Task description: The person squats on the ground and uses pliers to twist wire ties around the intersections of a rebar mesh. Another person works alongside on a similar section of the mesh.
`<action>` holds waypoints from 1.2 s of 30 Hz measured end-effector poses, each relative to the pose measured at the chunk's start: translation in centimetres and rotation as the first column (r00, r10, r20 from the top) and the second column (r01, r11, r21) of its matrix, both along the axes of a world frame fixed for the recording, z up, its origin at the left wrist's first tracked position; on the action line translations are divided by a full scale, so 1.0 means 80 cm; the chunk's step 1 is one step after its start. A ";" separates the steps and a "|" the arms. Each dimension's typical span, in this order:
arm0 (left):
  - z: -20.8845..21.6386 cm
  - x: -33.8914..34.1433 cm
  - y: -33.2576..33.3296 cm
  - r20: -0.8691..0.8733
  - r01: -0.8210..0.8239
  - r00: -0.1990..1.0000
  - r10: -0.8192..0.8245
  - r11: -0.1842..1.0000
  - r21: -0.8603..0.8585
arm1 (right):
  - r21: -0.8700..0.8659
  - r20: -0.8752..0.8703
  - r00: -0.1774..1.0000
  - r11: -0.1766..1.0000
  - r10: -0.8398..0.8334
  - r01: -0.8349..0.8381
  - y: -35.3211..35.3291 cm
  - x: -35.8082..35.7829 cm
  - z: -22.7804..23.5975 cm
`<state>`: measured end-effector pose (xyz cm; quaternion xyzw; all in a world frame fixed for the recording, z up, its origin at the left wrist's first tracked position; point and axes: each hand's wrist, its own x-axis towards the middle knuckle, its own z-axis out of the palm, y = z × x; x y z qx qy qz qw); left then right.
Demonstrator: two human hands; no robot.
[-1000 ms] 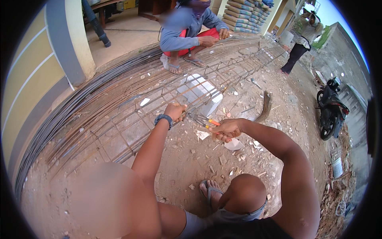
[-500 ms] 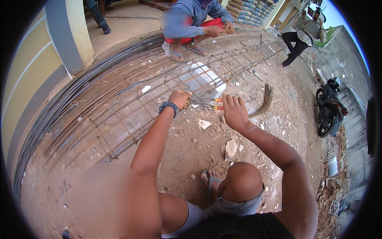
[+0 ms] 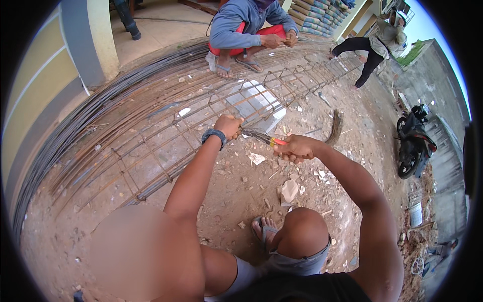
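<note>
Head view, only one: L hand (image 3: 229, 126), dark watch (image 3: 214, 136) on wrist, is curled closed at near edge of rusty rebar cage (image 3: 210, 104); looks clamped on it, but bar or wire in the fingers, can't tell. R hand (image 3: 298, 148) is wrapped round red/yellow handles of pliers (image 3: 261, 136), nose pointing L, tip right up by L fingers; can't tell if it bites anything. Hands apart, pliers spanning the gap. Cage lies slantwise on dirt ground, running from lower L to upper R, abt. mid-view, part of it over a pale slab (image 3: 274, 121). Loose rods (image 3: 95, 110) bundled on far side, twd. wall. Co-worker (image 3: 234, 30) squats past cage, hands tog.; 2nd person (image 3: 375, 45) upper R, w/ sacks (image 3: 314, 17) stacked nearby; motorbike (image 3: 415, 143) far R. Step in hand, prob.: plier work at cage's near edge. Next move calls for steady L hold, pliers' nose squared to the spot, firm R squeeze, L fingertips clear of the bite.
</note>
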<state>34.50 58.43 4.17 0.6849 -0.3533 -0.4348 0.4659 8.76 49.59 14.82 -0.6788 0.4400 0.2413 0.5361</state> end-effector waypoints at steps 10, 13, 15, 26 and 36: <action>0.002 0.000 0.000 0.137 0.009 0.991 -0.007 1.000 -0.009 | -0.491 0.209 0.965 0.870 0.160 -0.038 0.050 -0.019 -0.054; 0.001 -0.013 -0.004 0.112 -0.001 0.994 0.003 1.000 -0.021 | 0.466 0.128 0.961 0.870 -0.246 0.161 0.024 -0.024 -0.081; -0.001 -0.015 -0.007 0.083 -0.030 0.996 0.036 0.997 -0.071 | 0.716 0.179 0.956 0.697 -0.231 0.034 0.002 -0.037 -0.110; 0.051 0.026 0.089 0.583 -0.115 0.784 0.215 0.972 -0.204 | -0.562 0.504 0.833 0.819 0.230 0.114 -0.015 -0.055 -0.147; 0.044 0.023 0.193 0.505 -0.194 0.836 0.216 0.976 -0.095 | -0.493 0.409 0.907 0.861 0.101 0.126 0.074 -0.084 -0.275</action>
